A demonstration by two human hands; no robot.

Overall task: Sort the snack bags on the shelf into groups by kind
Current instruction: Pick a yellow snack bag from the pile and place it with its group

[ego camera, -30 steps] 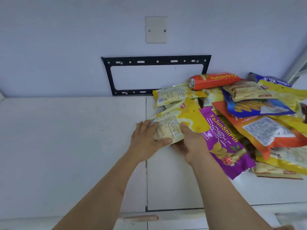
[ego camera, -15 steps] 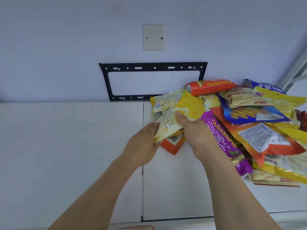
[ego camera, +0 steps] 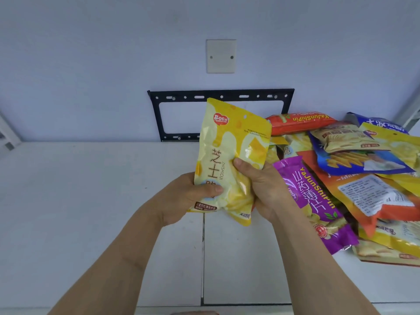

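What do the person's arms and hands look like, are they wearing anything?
Both forearms are bare as far as the picture shows: no sleeves or gloves. The left hand and right hand show no rings, and no watch or band shows at either wrist. The nails look short and unpainted.

The shelf (ego camera: 91, 212) is a flat white surface, made of panels that meet at a dark seam running from the front edge toward the back wall, about midway across. Its left half is bare white board. A loose heap of snack bags (ego camera: 354, 178) lies at the right end, reaching from the back edge nearly to the front. A purple bag (ego camera: 318, 210) lies flat at the heap's left side, and a tan bag (ego camera: 386, 255) lies at its front.
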